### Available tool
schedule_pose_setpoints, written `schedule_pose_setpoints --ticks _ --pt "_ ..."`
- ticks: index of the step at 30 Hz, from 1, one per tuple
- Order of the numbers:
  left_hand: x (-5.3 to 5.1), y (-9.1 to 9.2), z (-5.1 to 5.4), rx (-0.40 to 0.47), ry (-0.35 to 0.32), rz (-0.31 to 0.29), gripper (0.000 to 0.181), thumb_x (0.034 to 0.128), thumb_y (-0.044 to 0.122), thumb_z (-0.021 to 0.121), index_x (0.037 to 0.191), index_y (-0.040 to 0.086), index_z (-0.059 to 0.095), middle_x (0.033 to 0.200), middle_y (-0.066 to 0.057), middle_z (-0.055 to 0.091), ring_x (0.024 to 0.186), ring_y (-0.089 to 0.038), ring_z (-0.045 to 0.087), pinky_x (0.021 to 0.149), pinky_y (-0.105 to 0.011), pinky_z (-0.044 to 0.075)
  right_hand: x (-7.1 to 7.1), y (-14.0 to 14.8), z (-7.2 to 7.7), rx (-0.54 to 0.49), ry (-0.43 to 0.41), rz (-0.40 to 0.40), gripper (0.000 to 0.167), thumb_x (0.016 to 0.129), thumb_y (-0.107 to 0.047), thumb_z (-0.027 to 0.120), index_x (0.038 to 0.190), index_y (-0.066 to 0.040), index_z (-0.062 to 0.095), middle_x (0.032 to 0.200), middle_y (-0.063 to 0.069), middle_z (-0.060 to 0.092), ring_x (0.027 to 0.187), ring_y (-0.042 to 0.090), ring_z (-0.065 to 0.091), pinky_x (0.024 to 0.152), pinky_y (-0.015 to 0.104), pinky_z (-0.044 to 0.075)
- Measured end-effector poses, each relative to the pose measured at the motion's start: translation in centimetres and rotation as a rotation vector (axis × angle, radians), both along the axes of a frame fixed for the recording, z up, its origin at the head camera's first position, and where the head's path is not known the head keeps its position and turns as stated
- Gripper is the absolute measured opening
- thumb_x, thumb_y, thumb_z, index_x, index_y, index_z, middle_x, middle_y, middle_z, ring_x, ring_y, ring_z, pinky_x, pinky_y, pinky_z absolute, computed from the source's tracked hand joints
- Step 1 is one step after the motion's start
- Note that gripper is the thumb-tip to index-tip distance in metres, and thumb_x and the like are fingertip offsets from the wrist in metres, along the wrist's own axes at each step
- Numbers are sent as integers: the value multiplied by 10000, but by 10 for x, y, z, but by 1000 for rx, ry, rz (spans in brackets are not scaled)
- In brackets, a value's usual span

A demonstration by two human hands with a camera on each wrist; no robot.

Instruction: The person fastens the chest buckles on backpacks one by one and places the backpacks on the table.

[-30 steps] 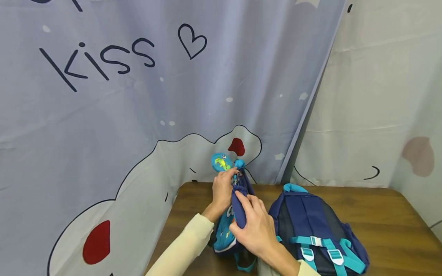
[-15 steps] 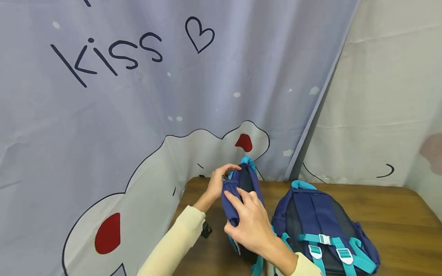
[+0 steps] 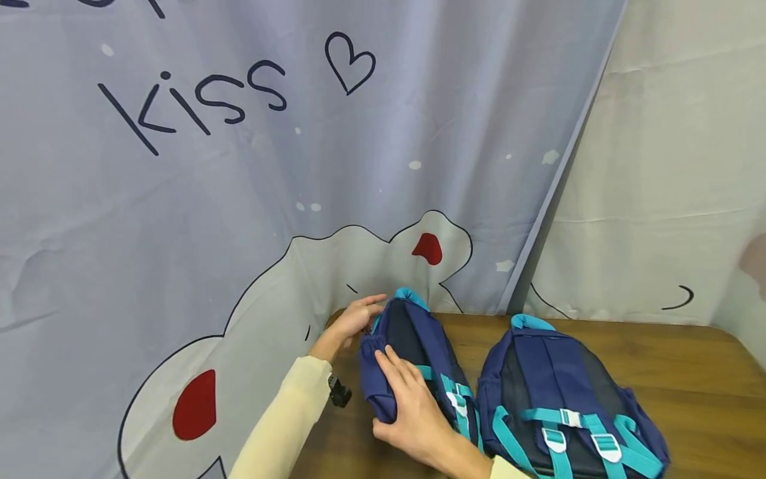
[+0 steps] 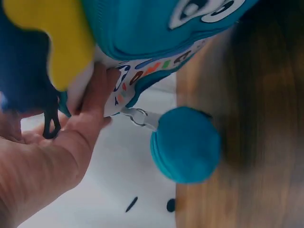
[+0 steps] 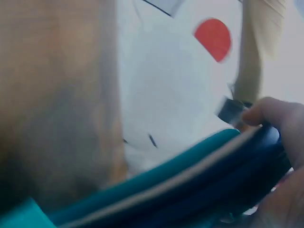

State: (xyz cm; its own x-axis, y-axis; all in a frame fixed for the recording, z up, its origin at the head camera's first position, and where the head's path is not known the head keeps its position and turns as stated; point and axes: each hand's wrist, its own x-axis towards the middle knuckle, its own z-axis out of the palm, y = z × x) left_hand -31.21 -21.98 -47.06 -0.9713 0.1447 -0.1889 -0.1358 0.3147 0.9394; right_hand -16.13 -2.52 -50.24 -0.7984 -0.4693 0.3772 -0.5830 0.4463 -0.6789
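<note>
A small navy backpack point(image 3: 419, 339) with teal straps stands on the table, its strap side turned toward me. My left hand point(image 3: 350, 326) rests against its upper left, fingers mostly straight. In the left wrist view those fingers lie against the printed front panel point(image 4: 126, 90), near a dark zipper pull point(image 4: 51, 123). A round teal pouch point(image 4: 187, 145) hangs there from a ring. My right hand point(image 3: 419, 416) holds the side of the backpack by its side pocket point(image 3: 376, 379). In the blurred right wrist view, the thumb hooks over the bag's edge.
A second, larger navy backpack point(image 3: 550, 372) with teal straps and white buckles lies to the right, very close to the first. The wooden table point(image 3: 688, 359) meets a printed curtain point(image 3: 335, 166) at the back. A dark camera point(image 3: 340, 392) sits on my left wrist.
The held backpack has turned from its edge and teal front toward me to its strapped back, and has come down beside the larger one. My left hand has shifted left and lower.
</note>
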Motion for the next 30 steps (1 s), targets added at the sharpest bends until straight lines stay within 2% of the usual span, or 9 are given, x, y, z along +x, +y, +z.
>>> schedule_pose_setpoints --ticks 1,2,5,7,11,17,20,25,30 --pt "-1 -1 0 -14 -14 2 497 1061 220 604 1545 115 552 1058 -39 699 772 -111 619 763 -294 559 1 -5 -4 3 4 -3 1080 770 -192 883 1682 -213 304 1737 97 297 1480 391 411 1056 614 503" --pt "-1 -1 1 -39 -17 -9 521 1039 215 637 1536 82 553 1082 -76 710 855 -138 678 806 -320 579 3 -11 -7 5 4 -7 1074 772 -185 884 1680 -211 311 1737 107 294 1471 399 417 1042 627 506" --pt "-2 -3 0 -141 7 -71 579 976 193 738 1499 11 567 1394 -140 665 1153 -282 702 986 -414 581 5 -29 -15 18 -21 -14 1063 779 -176 884 1678 -224 318 1743 120 270 1443 419 419 978 667 505" --pt "-2 -4 0 -215 21 -125 612 947 146 772 1498 -12 555 1480 -210 604 1244 -376 664 1026 -475 565 5 -41 -19 40 -54 -15 1060 788 -188 884 1679 -247 314 1750 112 250 1430 421 413 939 667 497" --pt "-4 -5 -3 -375 37 -202 642 920 56 801 1505 -9 545 1506 -232 575 1303 -424 613 1054 -507 543 3 -58 -31 111 -87 -12 1070 782 -210 898 1676 -277 315 1748 103 250 1413 414 417 879 628 490" --pt "-7 -6 -11 -604 45 -261 675 888 51 843 1500 15 559 1427 -204 639 1290 -404 617 1079 -506 520 0 -68 -52 172 -120 48 1116 748 -125 900 1678 -286 305 1741 118 260 1445 448 395 893 645 482" --pt "-11 -4 -19 -677 34 -255 682 881 45 847 1497 13 555 1391 -212 654 1260 -401 635 1062 -502 530 -3 -69 -61 193 -113 68 1092 756 -120 893 1670 -300 325 1735 106 286 1449 450 409 895 620 482" --pt "-14 0 -39 -780 25 -228 700 883 61 849 1504 -12 535 1422 -240 633 1324 -410 604 1097 -504 509 -8 -69 -82 270 -60 82 983 770 -158 919 1616 -284 434 1701 79 370 1426 432 466 894 562 494" --pt "-12 -2 -62 -765 45 -184 707 865 16 844 1496 -42 531 1416 -257 637 1313 -416 613 1082 -506 520 -10 -69 -96 368 -42 131 831 818 -161 906 1544 -298 526 1685 33 397 1424 416 476 908 564 520"
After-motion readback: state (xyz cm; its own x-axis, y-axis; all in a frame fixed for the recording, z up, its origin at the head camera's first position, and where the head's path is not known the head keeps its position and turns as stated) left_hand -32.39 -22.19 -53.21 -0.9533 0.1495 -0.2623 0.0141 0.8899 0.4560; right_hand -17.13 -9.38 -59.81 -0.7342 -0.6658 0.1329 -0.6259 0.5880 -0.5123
